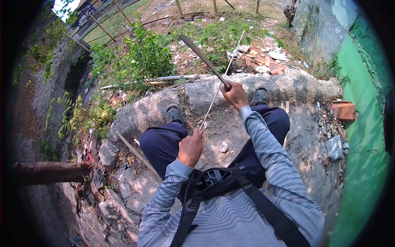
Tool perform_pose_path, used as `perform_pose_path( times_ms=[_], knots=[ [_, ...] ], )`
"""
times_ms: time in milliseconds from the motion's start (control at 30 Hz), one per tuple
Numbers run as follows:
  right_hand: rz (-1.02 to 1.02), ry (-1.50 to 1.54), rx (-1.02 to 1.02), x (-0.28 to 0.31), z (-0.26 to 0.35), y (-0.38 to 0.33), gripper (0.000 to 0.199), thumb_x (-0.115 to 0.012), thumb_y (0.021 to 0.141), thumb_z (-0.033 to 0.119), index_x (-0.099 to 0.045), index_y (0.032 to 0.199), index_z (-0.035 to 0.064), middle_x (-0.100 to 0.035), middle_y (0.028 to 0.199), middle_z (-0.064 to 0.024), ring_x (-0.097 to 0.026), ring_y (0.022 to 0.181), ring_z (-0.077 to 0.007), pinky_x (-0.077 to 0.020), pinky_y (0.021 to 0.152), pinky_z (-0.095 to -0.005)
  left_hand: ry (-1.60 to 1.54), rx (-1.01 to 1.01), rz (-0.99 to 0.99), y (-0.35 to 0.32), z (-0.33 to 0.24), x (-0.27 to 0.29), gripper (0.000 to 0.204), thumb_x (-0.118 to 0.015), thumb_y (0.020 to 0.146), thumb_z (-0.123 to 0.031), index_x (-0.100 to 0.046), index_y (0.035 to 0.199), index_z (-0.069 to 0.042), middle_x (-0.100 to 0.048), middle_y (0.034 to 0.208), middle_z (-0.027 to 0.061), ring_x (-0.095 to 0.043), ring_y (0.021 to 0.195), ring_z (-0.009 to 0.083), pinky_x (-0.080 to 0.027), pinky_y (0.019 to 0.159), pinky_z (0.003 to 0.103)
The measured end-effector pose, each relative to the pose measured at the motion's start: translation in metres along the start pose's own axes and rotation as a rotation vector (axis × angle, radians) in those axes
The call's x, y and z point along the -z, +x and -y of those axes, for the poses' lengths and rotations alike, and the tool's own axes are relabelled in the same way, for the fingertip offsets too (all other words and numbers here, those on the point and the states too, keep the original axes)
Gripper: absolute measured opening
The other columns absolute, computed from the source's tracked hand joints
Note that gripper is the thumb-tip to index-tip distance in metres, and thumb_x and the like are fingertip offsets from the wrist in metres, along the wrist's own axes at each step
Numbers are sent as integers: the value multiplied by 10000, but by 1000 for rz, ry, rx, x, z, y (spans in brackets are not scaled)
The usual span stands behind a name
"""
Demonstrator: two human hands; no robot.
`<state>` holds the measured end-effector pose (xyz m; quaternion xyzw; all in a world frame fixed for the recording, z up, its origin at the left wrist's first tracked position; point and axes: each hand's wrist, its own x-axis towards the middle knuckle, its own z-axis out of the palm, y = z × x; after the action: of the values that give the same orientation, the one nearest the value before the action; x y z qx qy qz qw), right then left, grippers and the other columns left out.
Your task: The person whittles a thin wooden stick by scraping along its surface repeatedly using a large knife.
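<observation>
My right hand (235, 94) is closed round the handle of a machete (201, 55). Its long dark blade points up and to the left, away from me. In my left hand (191, 148), closed in front of my lap, is the lower end of a thin pale stick (210, 108). The stick slants up to the right and crosses the machete just by my right hand. I cannot tell whether blade and stick touch there. My knees are bent and spread, with a dark shoe (175, 115) to the left and another shoe (260, 96) to the right.
A rough concrete ledge (288, 84) runs across in front of my feet, with leafy plants (150, 53) and rubble beyond. A green wall (362, 164) stands right, an orange slotted block (344, 111) beside it. A log (51, 171) juts in from the left.
</observation>
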<state>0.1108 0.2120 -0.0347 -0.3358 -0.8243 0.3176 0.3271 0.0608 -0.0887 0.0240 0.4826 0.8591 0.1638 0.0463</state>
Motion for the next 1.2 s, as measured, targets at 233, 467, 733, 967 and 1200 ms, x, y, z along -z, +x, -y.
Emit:
perform_pose_path(
  times_ms=[233, 467, 733, 967, 1200],
  knots=[
    [-46, -91, 34, 2, -13, 2, 232, -726, 813, 304, -803, 927, 118, -728, 746, -150, -730, 688, -342, -564, 659, -443, 55, -46, -16, -2, 1, -4, 268, -512, 1102, -313, -532, 997, -68, -645, 601, 203, -673, 559, 426, -514, 478, 557],
    [-50, -88, 77, -9, -12, -6, 230, -754, 808, 306, -806, 951, 134, -741, 739, -97, -720, 672, -334, -583, 664, -437, 46, -45, -25, 3, 0, 0, 265, -513, 1103, -297, -526, 980, -61, -641, 601, 205, -670, 557, 427, -514, 480, 556],
    [-52, 26, 68, -11, -17, 1, 270, -753, 812, 331, -798, 969, 116, -726, 739, -139, -720, 691, -355, -568, 657, -442, 42, -35, -6, 2, 7, 2, 265, -521, 1100, -290, -526, 966, -61, -640, 604, 210, -673, 563, 424, -516, 484, 553],
    [-36, -42, -256, -4, -37, 20, 318, -726, 821, 371, -808, 938, 87, -768, 815, -165, -741, 745, -376, -586, 721, -453, 29, 16, 47, -16, 10, 3, 263, -523, 1096, -304, -545, 992, -64, -652, 638, 224, -680, 602, 438, -526, 513, 559],
    [-65, 259, -579, -14, -64, 7, 332, -761, 826, 325, -752, 795, -6, -747, 726, -134, -727, 696, -262, -547, 696, -412, -237, 219, 139, 4, 36, -8, 411, -405, 1120, -402, -609, 989, -70, -698, 823, 279, -654, 845, 545, -489, 776, 657]
  ],
)
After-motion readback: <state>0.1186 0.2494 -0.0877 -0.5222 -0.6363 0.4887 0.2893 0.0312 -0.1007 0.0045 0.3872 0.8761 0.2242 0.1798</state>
